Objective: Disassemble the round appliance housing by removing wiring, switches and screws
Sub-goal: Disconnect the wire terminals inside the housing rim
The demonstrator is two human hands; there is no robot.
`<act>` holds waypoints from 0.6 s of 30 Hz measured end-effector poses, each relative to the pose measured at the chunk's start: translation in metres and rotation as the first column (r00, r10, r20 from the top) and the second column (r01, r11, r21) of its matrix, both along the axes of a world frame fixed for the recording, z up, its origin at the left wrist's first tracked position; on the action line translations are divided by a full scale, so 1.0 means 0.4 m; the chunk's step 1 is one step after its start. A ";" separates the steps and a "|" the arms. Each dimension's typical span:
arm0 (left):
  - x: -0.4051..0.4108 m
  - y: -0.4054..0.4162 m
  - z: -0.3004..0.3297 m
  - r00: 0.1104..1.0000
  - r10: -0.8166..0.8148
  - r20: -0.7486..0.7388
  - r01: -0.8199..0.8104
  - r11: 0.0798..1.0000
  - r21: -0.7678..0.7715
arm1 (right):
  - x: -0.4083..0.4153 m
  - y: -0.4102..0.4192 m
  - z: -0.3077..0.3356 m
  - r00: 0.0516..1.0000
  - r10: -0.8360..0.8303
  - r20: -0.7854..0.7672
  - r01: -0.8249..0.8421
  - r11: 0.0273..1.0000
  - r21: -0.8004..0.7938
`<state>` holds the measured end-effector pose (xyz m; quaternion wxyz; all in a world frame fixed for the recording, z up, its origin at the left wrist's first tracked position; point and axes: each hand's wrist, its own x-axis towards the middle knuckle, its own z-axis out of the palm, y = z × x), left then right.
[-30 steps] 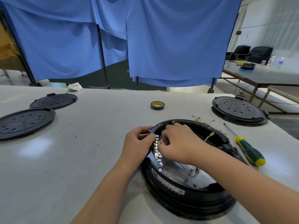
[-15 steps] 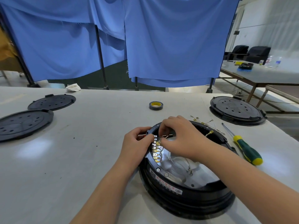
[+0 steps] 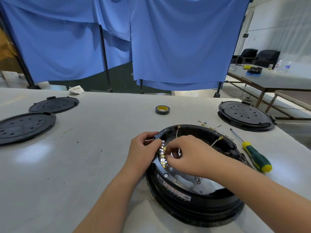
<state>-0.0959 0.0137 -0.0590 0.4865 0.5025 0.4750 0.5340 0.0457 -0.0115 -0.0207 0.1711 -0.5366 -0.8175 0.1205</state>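
A person is working at a pale grey worktop (image 3: 70, 165), both hands close together at the 9 o'clock edge of a round black plastic appliance housing (image 3: 193, 204) that is lying open-side up in the near right of the scene. The left hand (image 3: 143, 153) is curling around the outside of the rim, fingers closed on it. The right hand (image 3: 186, 153) is reaching inside, its fingertips pinched at a curved row of brass-coloured wire terminals (image 3: 162, 154); what exactly they are gripping cannot be told.

Several risks are showing, by this reading. A pull on the wire rather than the connector could be tearing a lead from its crimp. A sudden release could be sending the right hand into the sharp terminal tabs. The housing, seemingly steadied only by the left hand, could be sliding or tipping toward the near worktop edge if the tug is coming sideways.

At the housing's 2 o'clock, a small heap of thin loose wires with ring ends (image 3: 210, 126) is lying near the rim, easy to scatter. A green-and-yellow-handled screwdriver (image 3: 254, 154), at 3 o'clock, is resting just beside the housing, where the right forearm could be knocking it off.
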 end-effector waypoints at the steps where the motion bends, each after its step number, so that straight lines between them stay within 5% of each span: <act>1: 0.000 0.001 0.000 1.000 0.001 -0.002 -0.001 1.000 0.000 | 0.000 0.000 -0.004 0.999 -0.019 -0.033 0.018 1.000 -0.017; 18: -0.001 0.002 -0.002 1.000 0.004 -0.028 -0.004 1.000 0.023 | -0.013 -0.008 -0.024 0.994 -0.099 -0.047 0.100 0.995 0.029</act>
